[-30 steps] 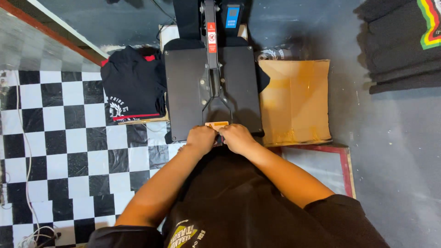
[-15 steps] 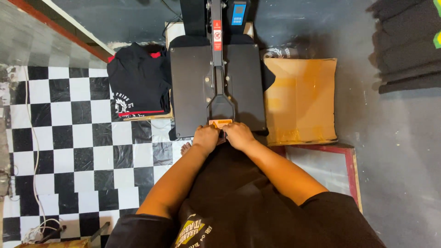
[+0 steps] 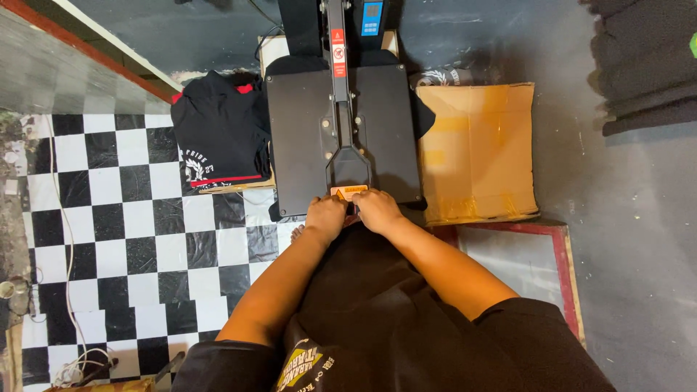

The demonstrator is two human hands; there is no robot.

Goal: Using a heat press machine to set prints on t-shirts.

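Both hands on the handle of a closed heat press.

The black heat press (image 3: 312, 138) stands centre; a flattened cardboard box (image 3: 475, 152) lies just right of it, folded black shirts (image 3: 218, 138) just left. At its near edge, the left hand (image 3: 325, 218) and right hand (image 3: 376, 210), fingers curled together, grip the handle (image 3: 350, 190).
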